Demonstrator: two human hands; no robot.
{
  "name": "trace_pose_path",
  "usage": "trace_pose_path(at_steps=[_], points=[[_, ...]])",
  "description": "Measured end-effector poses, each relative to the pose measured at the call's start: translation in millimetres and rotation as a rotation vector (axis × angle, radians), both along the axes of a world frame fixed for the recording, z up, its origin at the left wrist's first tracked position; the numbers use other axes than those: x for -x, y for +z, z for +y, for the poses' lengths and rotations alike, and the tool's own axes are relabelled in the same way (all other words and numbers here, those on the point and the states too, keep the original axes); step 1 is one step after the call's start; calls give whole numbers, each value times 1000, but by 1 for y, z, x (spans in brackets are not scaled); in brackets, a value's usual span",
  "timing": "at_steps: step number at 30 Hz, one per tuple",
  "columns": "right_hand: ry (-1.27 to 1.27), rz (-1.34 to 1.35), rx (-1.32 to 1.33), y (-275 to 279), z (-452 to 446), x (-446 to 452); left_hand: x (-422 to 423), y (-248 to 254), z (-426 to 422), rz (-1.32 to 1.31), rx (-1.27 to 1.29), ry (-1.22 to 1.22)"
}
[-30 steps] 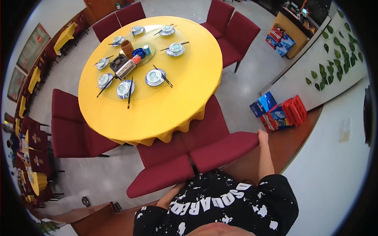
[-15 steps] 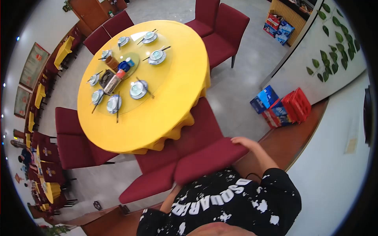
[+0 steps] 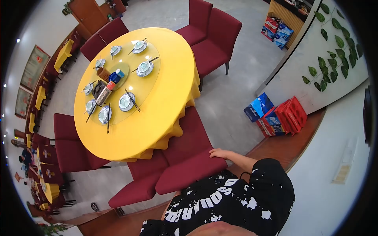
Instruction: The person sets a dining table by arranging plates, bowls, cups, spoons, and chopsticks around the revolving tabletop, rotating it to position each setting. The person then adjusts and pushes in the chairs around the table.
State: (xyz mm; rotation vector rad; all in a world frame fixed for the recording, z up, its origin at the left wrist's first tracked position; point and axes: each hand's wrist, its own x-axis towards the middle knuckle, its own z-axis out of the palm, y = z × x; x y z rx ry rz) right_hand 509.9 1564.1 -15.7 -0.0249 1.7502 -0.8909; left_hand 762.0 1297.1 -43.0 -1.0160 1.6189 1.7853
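Observation:
My right hand (image 3: 217, 153) grips the top right corner of a dark red chair's backrest (image 3: 193, 171), its fingers bent over the edge. The chair's seat (image 3: 191, 131) reaches under the yellow tablecloth's hanging edge. A second red chair (image 3: 134, 192) stands close on its left. My left forearm (image 3: 168, 206) goes down behind the backrests, and the left hand itself is hidden there. In front stands the round table with a yellow cloth (image 3: 165, 118). Around its glass turntable (image 3: 147, 84) are several bowls on plates with chopsticks, such as the nearest place setting (image 3: 126, 102).
Red chairs (image 3: 218, 37) stand at the far right of the table, and another red chair (image 3: 73, 143) at its left. Blue and red cartons (image 3: 262, 104) with red bags (image 3: 291, 114) sit by the right wall. More yellow-covered tables (image 3: 50, 190) line the left side.
The gripped chair and my right hand have moved left relative to the floor and cartons. The whole view has also shifted a little. My right hand stays on the backrest corner.

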Motion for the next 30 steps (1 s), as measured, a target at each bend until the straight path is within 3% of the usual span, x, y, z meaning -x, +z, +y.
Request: trace_pose_path(at_steps=[9,15,18,21,30], points=[[-62,-61,99,-47,5,0,6,-1,-3,54,-19,27],[104,-41,66,-15,6,9,11,-1,24,42,-18,93],[266,-18,57,-67,11,15,20,1,50,27,-11,159],[424,-5,-1,-75,6,20,36,4,79,19,-4,221],[724,-52,-14,-35,-8,38,108,12,159,132,45,325]])
